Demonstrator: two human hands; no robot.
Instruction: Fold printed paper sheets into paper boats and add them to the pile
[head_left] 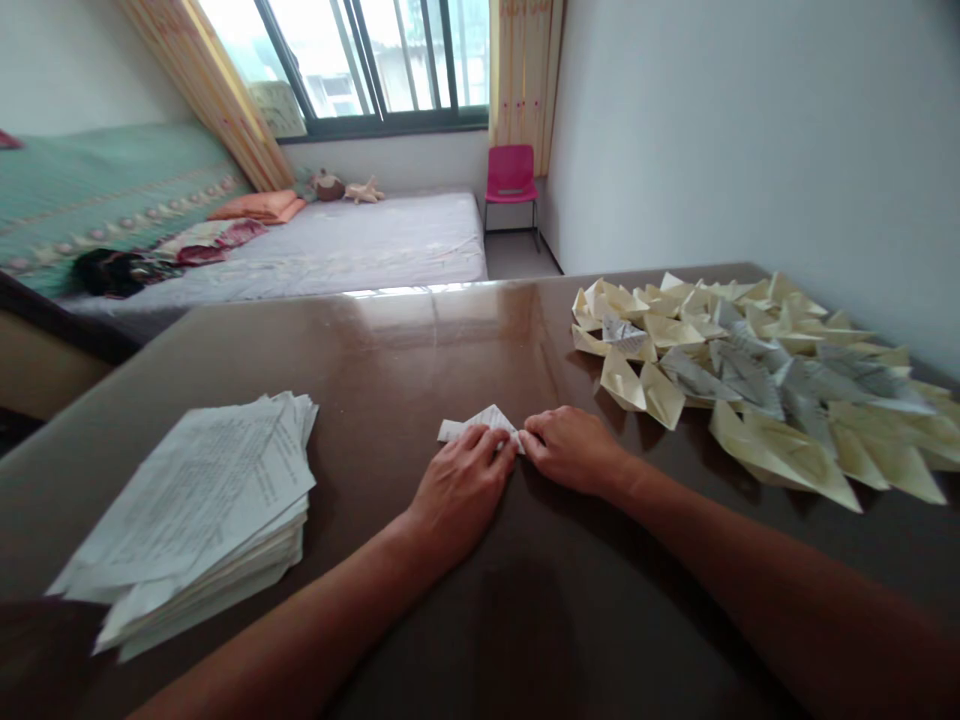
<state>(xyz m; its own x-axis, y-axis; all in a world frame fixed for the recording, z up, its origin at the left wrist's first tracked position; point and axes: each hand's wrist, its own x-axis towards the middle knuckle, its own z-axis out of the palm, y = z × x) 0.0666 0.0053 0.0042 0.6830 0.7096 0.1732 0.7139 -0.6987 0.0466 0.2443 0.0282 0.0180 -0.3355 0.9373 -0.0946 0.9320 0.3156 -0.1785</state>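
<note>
Brown counter (360, 390) bears a paper stack (202, 490) and paper boats (780, 450); between, left hand (461, 485), fingers together, pins folded paper (490, 416); right hand (574, 450) touches its corner, whether pinching I can't tell.

I am keeping a small piece of folded paper (490, 416) under the fingertips of my left hand (463, 485), whose fingers are covering its near middle. It is showing white with faint grey lines of print, and it is lying low, its visible part forming a blunt triangle whose peak is pointing away from me, just beyond my left fingers. A narrow flap (450, 430) is sticking out to the left of those fingers. Its right end is reaching the fingertips of my right hand (574, 448), between my two hands.
</note>
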